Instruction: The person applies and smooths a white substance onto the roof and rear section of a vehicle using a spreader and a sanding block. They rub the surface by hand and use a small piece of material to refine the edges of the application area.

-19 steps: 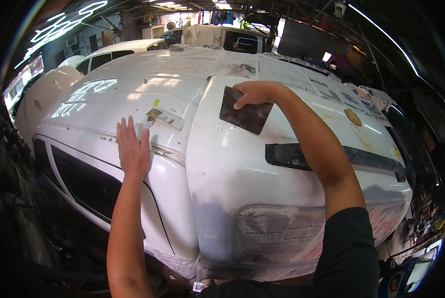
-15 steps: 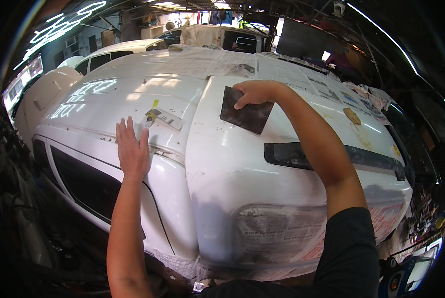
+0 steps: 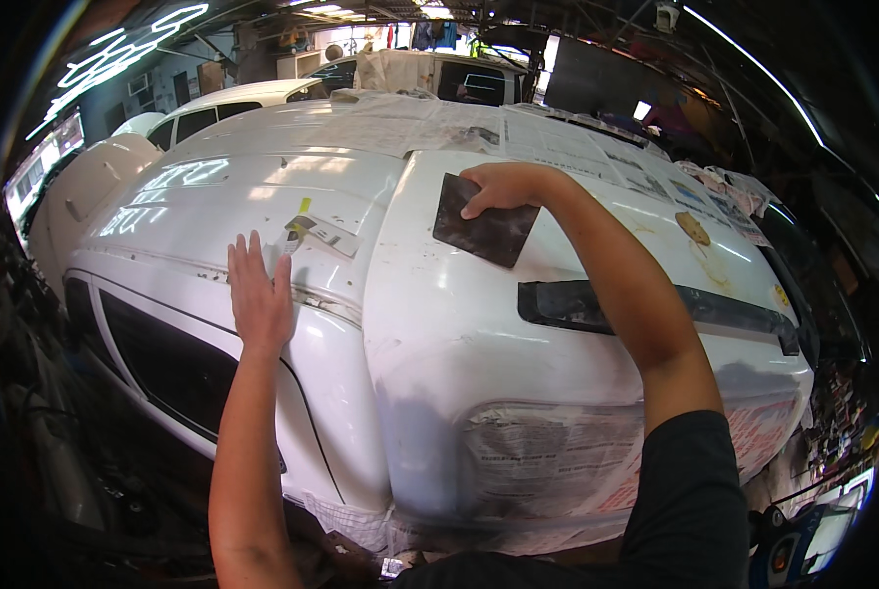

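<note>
A white vehicle roof [image 3: 439, 324] fills the middle, split by a seam running away from me. Right of the seam, my right hand [image 3: 498, 187] grips a dark, square sheet of sandpaper [image 3: 483, 224] by its upper edge. The thumb lies on its face, and the sheet rests flat or nearly flat on the white panel. Left of the seam, my left hand [image 3: 261, 299] is spread with straight fingers over the roof's side edge, holding nothing. Just beyond its fingertips lies a scrap of printed paper [image 3: 326, 238] with a yellow strip [image 3: 305, 206].
A long black trim strip [image 3: 596, 306] runs under my right forearm. Masking newspaper [image 3: 557, 442] covers the near right panel, and more newspaper [image 3: 596, 147] lies across the far roof. A tan patch [image 3: 692, 228] sits at the right. Other white vehicles [image 3: 253, 93] stand behind.
</note>
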Demonstrator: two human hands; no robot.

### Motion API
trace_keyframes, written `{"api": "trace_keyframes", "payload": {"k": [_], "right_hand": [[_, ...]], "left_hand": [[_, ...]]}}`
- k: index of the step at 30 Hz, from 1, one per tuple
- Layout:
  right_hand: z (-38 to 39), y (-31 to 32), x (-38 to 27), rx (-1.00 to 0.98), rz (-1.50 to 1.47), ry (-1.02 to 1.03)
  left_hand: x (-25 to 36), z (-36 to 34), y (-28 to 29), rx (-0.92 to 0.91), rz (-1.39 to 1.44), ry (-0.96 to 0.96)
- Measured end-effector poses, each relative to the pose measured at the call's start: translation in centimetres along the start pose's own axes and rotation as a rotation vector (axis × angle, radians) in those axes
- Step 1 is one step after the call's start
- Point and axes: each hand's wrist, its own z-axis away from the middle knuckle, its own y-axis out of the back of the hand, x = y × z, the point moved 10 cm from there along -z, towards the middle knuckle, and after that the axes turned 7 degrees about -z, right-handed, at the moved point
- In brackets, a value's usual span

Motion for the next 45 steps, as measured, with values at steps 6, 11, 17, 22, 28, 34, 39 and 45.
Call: {"api": "trace_keyframes", "payload": {"k": [6, 11, 17, 22, 28, 34, 39, 45], "right_hand": [[0.8, 0.4, 0.1, 0.004, 0.037, -0.029], [2.0, 1.0, 1.7, -0.006, -0.007, -0.045], [2.7, 0.1, 0.6, -0.045, -0.021, -0.055], [2.3, 0.3, 0.3, -0.026, 0.051, 0.021], [2.3, -0.7, -0.2, -0.071, -0.054, -0.001], [2.2, 0.2, 1.2, -0.047, -0.072, -0.042], [3.0, 0.4, 0.5, -0.039, 0.020, -0.032], [2.8, -0.3, 0.4, -0.077, -0.056, 0.010]], "left_hand": [[-0.3, 0.1, 0.1, -0.001, 0.002, 0.004], [-0.1, 0.1, -0.1, 0.004, 0.003, -0.006], [-0.2, 0.1, 0.1, 0.009, -0.015, 0.000], [0.1, 0.0, 0.0, -0.005, 0.004, 0.004], [-0.2, 0.0, 0.3, -0.002, 0.009, 0.004], [-0.2, 0.1, -0.1, 0.000, -0.008, 0.004], [0.0, 0.0, 0.1, -0.002, -0.017, 0.001], [-0.1, 0.0, 0.0, -0.008, 0.005, 0.008]]}}
